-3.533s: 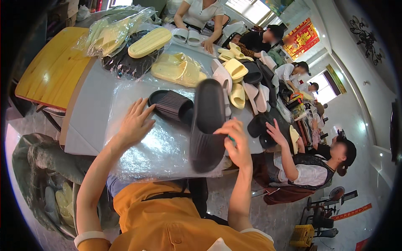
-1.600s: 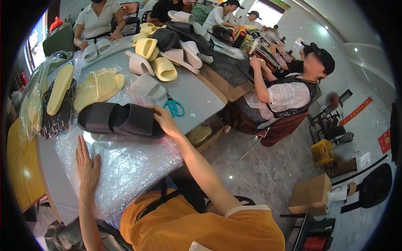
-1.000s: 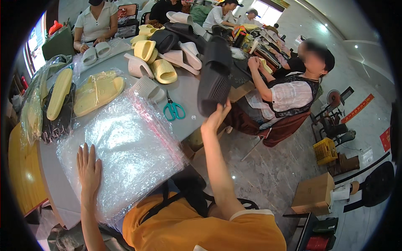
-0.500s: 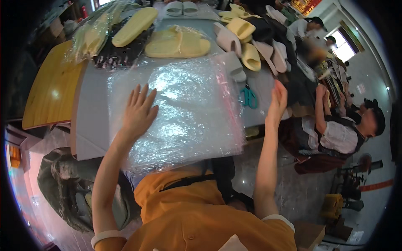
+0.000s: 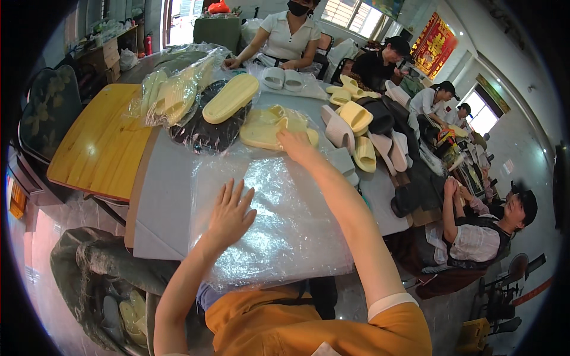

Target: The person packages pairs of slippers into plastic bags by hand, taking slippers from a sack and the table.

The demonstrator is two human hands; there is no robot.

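My left hand [image 5: 231, 215] lies flat and open, fingers spread, on a stack of clear plastic bags [image 5: 297, 228] at the table's near edge. Reaching across those bags, my right hand [image 5: 295, 144] has its fingers closed on a yellow slipper [image 5: 255, 137] in clear plastic; the fingertips are partly hidden. Just beyond, another yellow slipper [image 5: 231, 98] rests sole up on a dark plastic-wrapped bundle [image 5: 211, 127]. My right forearm covers part of the bag stack and most of the teal scissors [image 5: 366, 200].
Yellow, white and black slippers [image 5: 364, 155] are heaped on the right of the grey table [image 5: 160, 222]. Bagged slippers [image 5: 172, 104] lie far left, beside a wooden tabletop [image 5: 89, 142]. A co-worker [image 5: 288, 35] sits across; others sit along the right. A sack [image 5: 89, 267] holds slippers lower left.
My right hand has moved from beside the scissors, left and forward, onto the bagged yellow slipper. My left hand stays spread on the bags. The view has tilted up, showing more of the room.
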